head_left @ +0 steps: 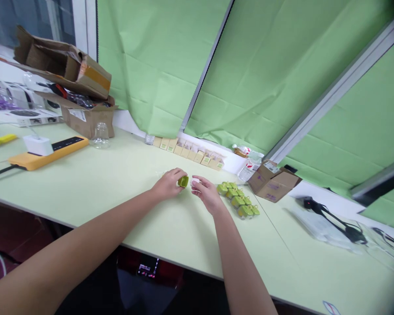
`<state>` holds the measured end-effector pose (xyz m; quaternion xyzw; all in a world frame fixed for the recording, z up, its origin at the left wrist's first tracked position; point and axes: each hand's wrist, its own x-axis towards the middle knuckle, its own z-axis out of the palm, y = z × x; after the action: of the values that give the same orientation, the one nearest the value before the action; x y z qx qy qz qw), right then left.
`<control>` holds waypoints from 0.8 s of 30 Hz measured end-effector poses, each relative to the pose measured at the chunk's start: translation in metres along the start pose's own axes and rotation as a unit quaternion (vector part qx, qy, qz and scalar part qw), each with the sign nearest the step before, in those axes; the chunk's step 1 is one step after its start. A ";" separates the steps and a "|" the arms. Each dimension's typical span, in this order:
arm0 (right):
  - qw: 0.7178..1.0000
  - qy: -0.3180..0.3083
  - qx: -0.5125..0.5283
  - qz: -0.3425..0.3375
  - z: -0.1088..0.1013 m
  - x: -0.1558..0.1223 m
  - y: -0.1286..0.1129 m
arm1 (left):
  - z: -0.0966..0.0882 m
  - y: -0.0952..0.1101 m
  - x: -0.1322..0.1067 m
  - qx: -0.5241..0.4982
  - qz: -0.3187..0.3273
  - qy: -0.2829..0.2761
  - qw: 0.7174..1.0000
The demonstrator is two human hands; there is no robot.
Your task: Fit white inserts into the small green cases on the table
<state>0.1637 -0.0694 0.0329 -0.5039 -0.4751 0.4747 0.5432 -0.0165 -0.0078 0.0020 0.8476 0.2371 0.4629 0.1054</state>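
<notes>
Between the fingers of my left hand [169, 183] is a small green cap [183, 181], its hollow side turned toward my right hand. My right hand [207, 192] pinches a small white piece [195, 180] at its fingertips, a short gap away from the cap. What exactly the white piece is I cannot make out. Just right of my right hand, several small clear containers with green lids [238, 201] stand in rows on the pale table [134, 162]. Something clear and thin lies behind my left hand, mostly hidden.
Small beige boxes [192, 153] line the table's back edge. An orange power strip [52, 153], a clear plastic jar [101, 134] and cardboard boxes [88, 120] are at left. Another carton [273, 181], plastic bottles [248, 168] and black cables [335, 218] sit at right.
</notes>
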 end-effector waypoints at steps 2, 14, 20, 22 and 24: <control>1.000 0.007 -0.020 -0.005 0.000 0.001 0.002 | 0.000 0.000 0.000 0.001 0.003 0.000 1.000; 0.990 0.010 -0.126 -0.058 0.008 0.000 0.005 | 0.005 -0.003 -0.002 -0.031 0.002 -0.007 0.999; 0.993 0.015 -0.096 -0.065 0.010 0.000 0.006 | 0.004 -0.002 -0.001 -0.028 -0.002 -0.006 1.000; 0.993 0.019 -0.089 -0.072 0.010 0.001 0.007 | 0.004 -0.002 -0.001 -0.028 -0.003 -0.001 1.000; 0.992 0.014 -0.088 -0.084 0.010 0.001 0.007 | 0.003 -0.001 -0.001 -0.028 -0.003 -0.001 1.000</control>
<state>0.1538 -0.0671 0.0265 -0.5145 -0.5480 0.3764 0.5416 -0.0146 -0.0073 -0.0011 0.8439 0.2262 0.4687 0.1309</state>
